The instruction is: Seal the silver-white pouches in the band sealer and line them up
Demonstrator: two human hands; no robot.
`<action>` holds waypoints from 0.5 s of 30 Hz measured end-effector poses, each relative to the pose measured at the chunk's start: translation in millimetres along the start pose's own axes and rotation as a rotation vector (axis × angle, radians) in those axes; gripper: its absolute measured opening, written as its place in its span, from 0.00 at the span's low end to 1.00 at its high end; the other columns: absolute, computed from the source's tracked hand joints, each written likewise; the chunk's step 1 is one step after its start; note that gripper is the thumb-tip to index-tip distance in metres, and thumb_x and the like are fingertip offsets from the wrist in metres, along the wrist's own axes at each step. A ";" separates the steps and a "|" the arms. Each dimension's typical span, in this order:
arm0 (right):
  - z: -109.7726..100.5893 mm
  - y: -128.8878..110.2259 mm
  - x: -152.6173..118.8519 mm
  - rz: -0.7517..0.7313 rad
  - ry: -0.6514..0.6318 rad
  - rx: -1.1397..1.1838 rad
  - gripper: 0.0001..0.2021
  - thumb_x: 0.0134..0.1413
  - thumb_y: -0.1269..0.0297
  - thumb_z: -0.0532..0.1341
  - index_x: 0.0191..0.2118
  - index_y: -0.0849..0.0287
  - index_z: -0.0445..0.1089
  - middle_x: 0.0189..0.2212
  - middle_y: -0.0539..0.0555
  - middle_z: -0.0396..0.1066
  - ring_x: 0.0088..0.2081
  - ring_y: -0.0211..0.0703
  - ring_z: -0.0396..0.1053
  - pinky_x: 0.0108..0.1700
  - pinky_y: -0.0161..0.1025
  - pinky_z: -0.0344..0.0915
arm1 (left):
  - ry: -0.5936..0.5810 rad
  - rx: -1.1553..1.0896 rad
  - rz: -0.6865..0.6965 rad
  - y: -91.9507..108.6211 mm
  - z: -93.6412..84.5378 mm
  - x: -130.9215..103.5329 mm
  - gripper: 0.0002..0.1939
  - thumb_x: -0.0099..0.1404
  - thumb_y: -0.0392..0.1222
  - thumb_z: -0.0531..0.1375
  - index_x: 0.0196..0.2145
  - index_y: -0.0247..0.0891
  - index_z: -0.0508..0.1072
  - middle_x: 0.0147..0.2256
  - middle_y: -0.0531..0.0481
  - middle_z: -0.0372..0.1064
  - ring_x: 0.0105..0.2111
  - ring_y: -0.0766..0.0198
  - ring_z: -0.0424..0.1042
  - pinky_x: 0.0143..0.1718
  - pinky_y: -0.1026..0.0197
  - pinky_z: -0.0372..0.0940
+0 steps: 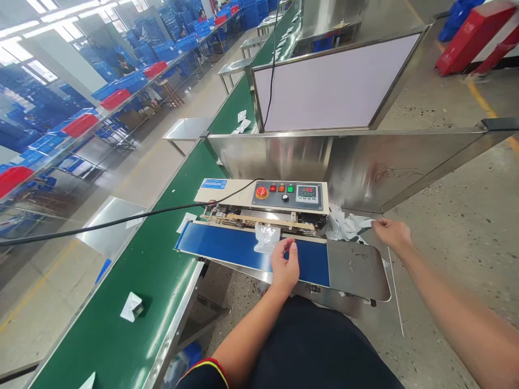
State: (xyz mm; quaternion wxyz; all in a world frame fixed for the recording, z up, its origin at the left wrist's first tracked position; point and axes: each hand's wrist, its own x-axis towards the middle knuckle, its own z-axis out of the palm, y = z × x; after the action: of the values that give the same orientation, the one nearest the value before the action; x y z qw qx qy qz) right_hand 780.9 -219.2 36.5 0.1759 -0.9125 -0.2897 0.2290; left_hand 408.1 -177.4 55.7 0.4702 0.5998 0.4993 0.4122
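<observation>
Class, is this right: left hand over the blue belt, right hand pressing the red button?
Not quite: the head view shows the right hand at the silvery pouches, away from the red button. The left hand is over the blue belt.

Green conveyor belt (162, 243) bears white packets (132, 307); blue belt (227, 246), a pouch (267, 239).

From my remote view, the operator's torso wears a plain, dark garment (320, 346). The left sleeve (203, 377) is dark and short; its hem carries a red edge band (214, 361) and an adjoining yellow stripe (211, 366). Both forearms are uncovered.
</observation>
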 end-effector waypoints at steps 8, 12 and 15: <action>-72.5 -28.4 -74.9 -0.116 -0.261 0.377 0.16 0.53 0.53 0.65 0.22 0.54 0.63 0.20 0.48 0.59 0.25 0.40 0.54 0.29 0.39 0.49 | -0.405 0.049 0.503 31.3 67.3 12.1 0.23 0.78 0.50 0.64 0.66 0.41 0.78 0.65 0.35 0.77 0.70 0.43 0.72 0.72 0.35 0.68; -55.9 -34.4 -118.2 -0.226 -0.395 0.747 0.25 0.55 0.38 0.69 0.24 0.55 0.68 0.22 0.49 0.62 0.25 0.40 0.56 0.27 0.37 0.54 | -0.560 0.000 0.424 40.5 82.3 14.1 0.16 0.80 0.50 0.62 0.55 0.42 0.85 0.54 0.40 0.85 0.60 0.47 0.80 0.67 0.43 0.72; -30.7 -26.2 -140.0 -0.294 -0.268 0.813 0.33 0.57 0.25 0.66 0.30 0.55 0.77 0.29 0.57 0.75 0.31 0.48 0.68 0.33 0.42 0.68 | -0.524 -0.081 0.136 36.1 76.7 8.3 0.21 0.80 0.56 0.61 0.46 0.39 0.87 0.42 0.43 0.86 0.41 0.53 0.83 0.49 0.53 0.77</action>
State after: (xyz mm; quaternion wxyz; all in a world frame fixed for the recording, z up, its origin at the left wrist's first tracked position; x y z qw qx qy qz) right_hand 683.4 -290.1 118.2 0.5118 -0.6806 -0.3230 0.4130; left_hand 491.0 -183.0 74.4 0.5782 0.6989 0.3022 0.2930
